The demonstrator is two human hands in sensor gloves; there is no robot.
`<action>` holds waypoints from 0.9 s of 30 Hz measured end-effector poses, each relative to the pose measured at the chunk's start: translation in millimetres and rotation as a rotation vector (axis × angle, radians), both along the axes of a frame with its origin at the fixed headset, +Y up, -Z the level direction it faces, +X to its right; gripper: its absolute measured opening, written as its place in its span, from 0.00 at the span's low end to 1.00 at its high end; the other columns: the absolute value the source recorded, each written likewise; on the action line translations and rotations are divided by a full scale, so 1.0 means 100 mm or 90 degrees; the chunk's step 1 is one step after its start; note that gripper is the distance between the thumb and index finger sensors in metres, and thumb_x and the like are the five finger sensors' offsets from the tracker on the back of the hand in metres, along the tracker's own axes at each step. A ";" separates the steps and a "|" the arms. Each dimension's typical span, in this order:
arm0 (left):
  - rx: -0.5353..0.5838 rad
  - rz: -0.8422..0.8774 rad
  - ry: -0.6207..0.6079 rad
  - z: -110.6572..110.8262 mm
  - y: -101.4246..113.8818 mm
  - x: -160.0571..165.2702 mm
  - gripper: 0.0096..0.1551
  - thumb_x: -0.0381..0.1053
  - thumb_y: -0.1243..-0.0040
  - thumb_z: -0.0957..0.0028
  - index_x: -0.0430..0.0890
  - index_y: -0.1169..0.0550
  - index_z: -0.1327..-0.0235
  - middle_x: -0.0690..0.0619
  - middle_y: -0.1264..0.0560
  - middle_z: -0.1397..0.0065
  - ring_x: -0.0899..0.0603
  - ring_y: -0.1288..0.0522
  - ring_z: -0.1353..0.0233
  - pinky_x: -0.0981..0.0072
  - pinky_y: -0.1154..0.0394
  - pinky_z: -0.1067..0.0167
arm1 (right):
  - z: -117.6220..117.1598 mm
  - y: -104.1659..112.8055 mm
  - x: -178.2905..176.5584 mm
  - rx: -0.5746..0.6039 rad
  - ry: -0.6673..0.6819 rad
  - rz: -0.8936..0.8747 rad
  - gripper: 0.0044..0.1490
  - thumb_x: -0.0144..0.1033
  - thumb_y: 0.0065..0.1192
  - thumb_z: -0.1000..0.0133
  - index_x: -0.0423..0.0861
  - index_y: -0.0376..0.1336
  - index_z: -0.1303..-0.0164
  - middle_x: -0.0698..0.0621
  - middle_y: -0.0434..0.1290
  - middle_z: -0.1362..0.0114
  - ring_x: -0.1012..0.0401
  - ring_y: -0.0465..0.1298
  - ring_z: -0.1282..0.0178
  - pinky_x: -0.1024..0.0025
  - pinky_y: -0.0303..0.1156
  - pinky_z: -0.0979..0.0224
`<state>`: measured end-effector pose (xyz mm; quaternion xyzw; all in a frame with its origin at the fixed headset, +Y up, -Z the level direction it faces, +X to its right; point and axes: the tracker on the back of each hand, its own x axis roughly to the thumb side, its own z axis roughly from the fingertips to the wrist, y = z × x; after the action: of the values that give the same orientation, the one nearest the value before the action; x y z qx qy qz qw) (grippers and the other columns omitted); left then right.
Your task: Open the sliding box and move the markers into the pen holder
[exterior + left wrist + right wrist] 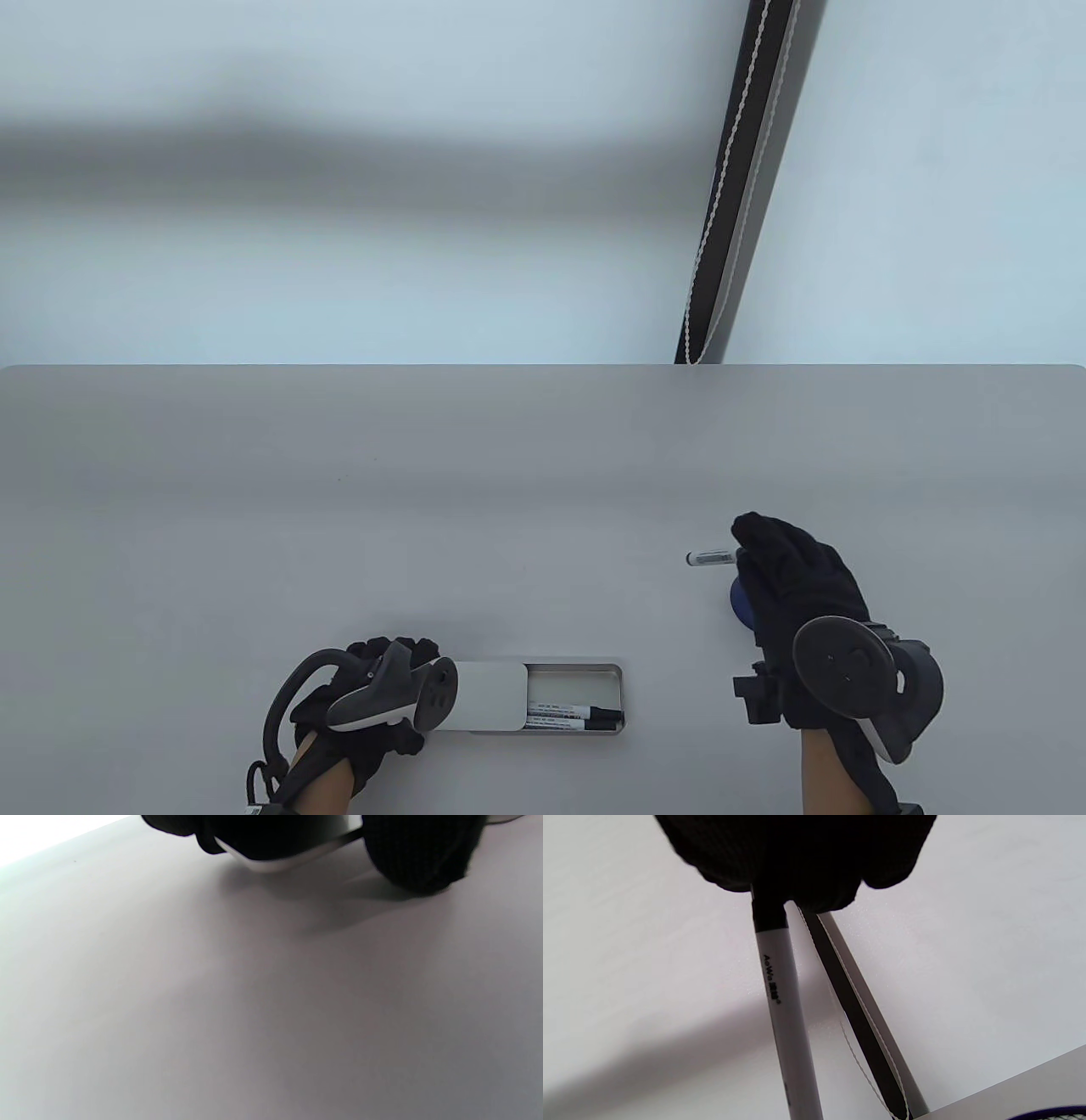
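A flat silver sliding box (567,682) lies near the table's front edge, its lid (490,694) slid left so the right half is uncovered. Two white markers with black caps (577,718) lie inside along the near wall. My left hand (399,658) grips the box's left end; in the left wrist view its fingers (420,853) curl around the box corner (271,863). My right hand (764,552) holds another white marker (711,558) by its black end, pointing left, just above the blue pen holder (741,604), which the hand mostly hides. The marker (785,1005) hangs from the fingers (797,853).
A dark pole with a white twisted cord (730,195) rises behind the table's far edge (543,367). The pen holder's blue mesh rim (1052,1111) shows at the bottom right corner of the right wrist view. Grey tabletop (424,526) stretches between and beyond the hands.
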<state>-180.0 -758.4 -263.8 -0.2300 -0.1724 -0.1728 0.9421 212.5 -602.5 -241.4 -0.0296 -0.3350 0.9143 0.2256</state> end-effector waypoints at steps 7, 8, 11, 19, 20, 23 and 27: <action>0.000 0.001 0.001 0.00 0.00 0.00 0.51 0.72 0.47 0.57 0.57 0.51 0.24 0.55 0.44 0.16 0.46 0.38 0.17 0.56 0.36 0.19 | -0.04 -0.09 0.15 0.009 -0.072 0.011 0.24 0.36 0.66 0.52 0.58 0.68 0.44 0.54 0.74 0.36 0.58 0.78 0.41 0.62 0.73 0.33; 0.000 0.003 0.001 0.00 0.00 0.00 0.51 0.72 0.47 0.57 0.57 0.51 0.24 0.56 0.44 0.16 0.46 0.38 0.17 0.56 0.36 0.19 | -0.06 -0.13 0.17 0.001 -0.079 0.017 0.24 0.36 0.66 0.52 0.58 0.68 0.44 0.54 0.74 0.36 0.58 0.78 0.41 0.62 0.73 0.33; -0.002 0.006 0.001 0.00 0.00 -0.01 0.51 0.72 0.48 0.56 0.57 0.51 0.23 0.55 0.45 0.16 0.46 0.38 0.17 0.56 0.36 0.18 | -0.12 -0.27 0.20 -0.019 -0.096 0.030 0.24 0.35 0.65 0.52 0.59 0.68 0.45 0.55 0.74 0.36 0.58 0.77 0.40 0.62 0.73 0.33; -0.006 0.013 -0.003 0.01 0.00 -0.01 0.50 0.72 0.49 0.54 0.56 0.51 0.23 0.55 0.45 0.15 0.45 0.38 0.17 0.55 0.36 0.18 | -0.29 -0.71 0.26 -0.100 -0.118 0.071 0.24 0.32 0.65 0.53 0.60 0.68 0.46 0.56 0.73 0.36 0.58 0.77 0.39 0.63 0.72 0.33; -0.006 0.014 -0.003 0.01 0.00 -0.02 0.50 0.72 0.49 0.54 0.56 0.51 0.22 0.55 0.45 0.15 0.45 0.38 0.17 0.55 0.36 0.18 | -0.30 -0.74 0.26 -0.106 -0.119 0.078 0.24 0.32 0.64 0.53 0.60 0.68 0.46 0.57 0.72 0.35 0.58 0.76 0.39 0.63 0.72 0.32; -0.008 0.016 -0.004 0.01 0.00 -0.02 0.50 0.72 0.49 0.54 0.56 0.50 0.22 0.54 0.44 0.15 0.45 0.38 0.17 0.55 0.36 0.18 | -0.31 -0.80 0.26 -0.115 -0.121 0.086 0.24 0.31 0.64 0.53 0.61 0.68 0.47 0.58 0.72 0.35 0.58 0.76 0.38 0.63 0.72 0.32; -0.007 0.016 -0.004 0.01 -0.01 -0.02 0.50 0.72 0.49 0.54 0.56 0.50 0.22 0.54 0.44 0.15 0.45 0.38 0.17 0.55 0.36 0.18 | -0.33 -0.88 0.26 -0.134 -0.121 0.097 0.24 0.30 0.64 0.53 0.61 0.68 0.48 0.58 0.72 0.35 0.59 0.76 0.37 0.64 0.71 0.31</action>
<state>-182.0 -759.1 -262.9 -0.2328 -0.1792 -0.1606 0.9423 238.2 -690.1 -274.9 -0.1139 -0.2582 0.9520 0.1183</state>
